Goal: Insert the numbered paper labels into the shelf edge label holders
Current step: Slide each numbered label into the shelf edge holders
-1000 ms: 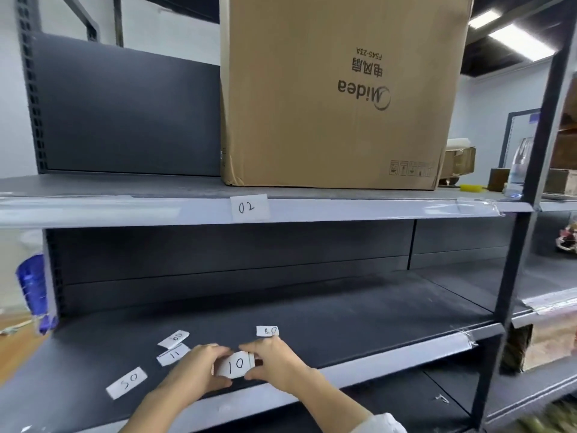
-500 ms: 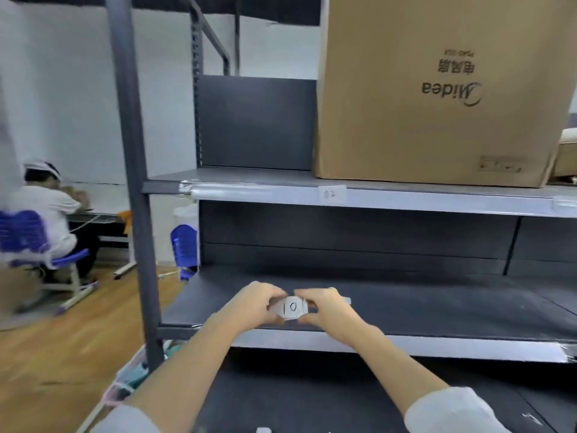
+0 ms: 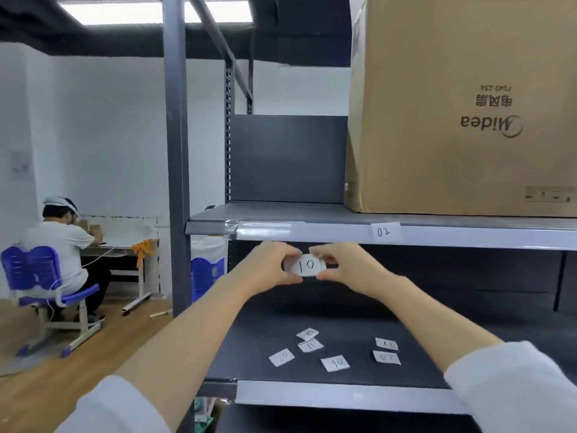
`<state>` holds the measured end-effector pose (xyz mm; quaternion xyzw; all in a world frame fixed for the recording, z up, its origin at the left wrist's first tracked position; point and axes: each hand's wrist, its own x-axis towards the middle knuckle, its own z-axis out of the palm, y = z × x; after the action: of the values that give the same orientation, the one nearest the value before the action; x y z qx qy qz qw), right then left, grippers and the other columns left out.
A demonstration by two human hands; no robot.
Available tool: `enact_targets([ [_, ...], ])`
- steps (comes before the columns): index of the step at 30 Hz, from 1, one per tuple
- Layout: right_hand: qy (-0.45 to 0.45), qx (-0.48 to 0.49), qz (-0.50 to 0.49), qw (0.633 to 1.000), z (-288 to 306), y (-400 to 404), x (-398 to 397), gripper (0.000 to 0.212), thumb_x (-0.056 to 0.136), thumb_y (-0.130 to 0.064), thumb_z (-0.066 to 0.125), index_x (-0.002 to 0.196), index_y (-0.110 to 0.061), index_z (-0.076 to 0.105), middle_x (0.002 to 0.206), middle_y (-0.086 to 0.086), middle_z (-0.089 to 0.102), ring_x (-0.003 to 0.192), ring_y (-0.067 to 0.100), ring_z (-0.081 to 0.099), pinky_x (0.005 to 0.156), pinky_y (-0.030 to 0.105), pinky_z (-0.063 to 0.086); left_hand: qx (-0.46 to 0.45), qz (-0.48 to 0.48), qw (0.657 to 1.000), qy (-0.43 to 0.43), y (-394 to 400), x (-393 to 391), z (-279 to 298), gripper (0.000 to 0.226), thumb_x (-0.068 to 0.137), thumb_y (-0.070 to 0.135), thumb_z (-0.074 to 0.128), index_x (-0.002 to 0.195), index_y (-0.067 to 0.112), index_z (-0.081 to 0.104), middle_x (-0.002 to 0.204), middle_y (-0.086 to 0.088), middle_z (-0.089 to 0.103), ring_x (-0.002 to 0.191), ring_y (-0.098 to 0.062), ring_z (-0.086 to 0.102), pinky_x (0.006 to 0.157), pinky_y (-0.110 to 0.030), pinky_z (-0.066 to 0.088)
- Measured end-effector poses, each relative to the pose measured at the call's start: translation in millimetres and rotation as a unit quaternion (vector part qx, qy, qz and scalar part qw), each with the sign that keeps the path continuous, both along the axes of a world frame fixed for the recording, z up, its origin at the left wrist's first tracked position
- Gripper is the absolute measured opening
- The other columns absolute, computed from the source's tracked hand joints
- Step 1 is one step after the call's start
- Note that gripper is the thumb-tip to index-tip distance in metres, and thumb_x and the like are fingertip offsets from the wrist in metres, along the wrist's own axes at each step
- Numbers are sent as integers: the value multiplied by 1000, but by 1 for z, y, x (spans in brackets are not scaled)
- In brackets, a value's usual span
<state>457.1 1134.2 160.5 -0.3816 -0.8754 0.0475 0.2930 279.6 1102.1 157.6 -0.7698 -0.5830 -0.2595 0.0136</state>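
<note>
**Label "10" lifted toward the upper shelf edge**

Grey metal shelving fills the view. Since a moment ago, the left hand (image 3: 271, 266) and right hand (image 3: 349, 267) have raised the label (image 3: 306, 265), pinched at both ends, to just below the upper label holder (image 3: 312, 231), which already holds "02" (image 3: 384, 232); insertion looks imminent. Six loose labels (image 3: 334, 363) lie on the lower shelf (image 3: 249, 345).

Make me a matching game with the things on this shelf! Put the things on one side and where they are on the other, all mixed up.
Things:
1. label 10
2. label 02
3. box
4. loose labels

Places:
A. lying on the lower shelf
B. standing on the upper shelf
C. pinched between the left hand and the right hand
D. in the upper shelf's edge holder

Pairs: 1-C, 2-D, 3-B, 4-A
</note>
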Motion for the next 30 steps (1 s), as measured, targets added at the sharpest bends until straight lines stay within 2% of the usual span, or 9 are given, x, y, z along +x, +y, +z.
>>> enact_targets([
  [3,-20,39,-3,999,32,12,-6,25,79,-13,67,98,1,59,91,14,65,87,29,55,88,40,46,28,-1,1000,7,21,-8,28,55,90,25,77,141,13,61,132,-5,67,124,-23,59,104,-31,47],
  [7,-19,81,-5,997,69,41,-10,35,78,-15,68,111,-5,61,106,11,67,99,24,58,92,36,46,63,-2,997,35,54,-13,65,52,90,29,75,138,14,63,129,-2,69,118,-21,60,99,-29,45],
  [10,-28,95,4,995,84,69,-15,32,78,-15,69,109,-8,63,89,-1,64,81,14,57,78,24,45,75,7,997,34,79,-15,82,43,89,27,76,129,11,69,120,-7,72,108,-24,63,94,-34,48],
  [12,-32,94,7,995,88,88,-15,23,79,-14,67,102,-12,65,72,-16,52,65,4,49,67,14,37,67,5,997,29,95,-14,86,39,89,25,76,123,8,72,114,-11,72,98,-23,62,88,-36,48],
  [14,-19,81,11,996,89,110,-13,13,80,-13,66,89,-20,62,67,-20,45,60,3,45,68,16,34,51,0,999,16,115,-14,88,37,88,23,77,123,10,72,107,-5,72,93,-18,60,87,-35,48],
  [18,-36,38,28,998,86,149,-13,30,79,-18,67,108,-11,65,101,1,67,89,15,60,83,26,46,-8,-2,1000,9,151,-18,87,36,89,25,75,124,16,73,113,2,74,103,-17,66,93,-31,50],
  [24,-47,-33,28,998,79,181,-17,27,81,-18,66,108,-12,67,109,6,69,97,20,62,90,32,50,-93,-13,996,13,186,-26,90,34,92,25,73,125,16,73,126,0,72,118,-17,64,109,-32,45],
  [27,-32,-84,30,995,74,183,-13,25,85,-21,62,108,-11,67,118,1,66,100,11,60,85,16,46,-125,-33,991,-17,195,-31,86,31,94,26,71,123,12,74,116,3,68,115,-15,60,112,-31,41],
  [30,-32,-99,32,994,73,184,-12,26,85,-22,61,109,-11,66,122,-1,64,101,6,59,86,15,45,-132,-49,989,-40,197,-35,82,33,96,26,69,127,14,73,115,7,67,124,-18,61,117,-33,41],
])
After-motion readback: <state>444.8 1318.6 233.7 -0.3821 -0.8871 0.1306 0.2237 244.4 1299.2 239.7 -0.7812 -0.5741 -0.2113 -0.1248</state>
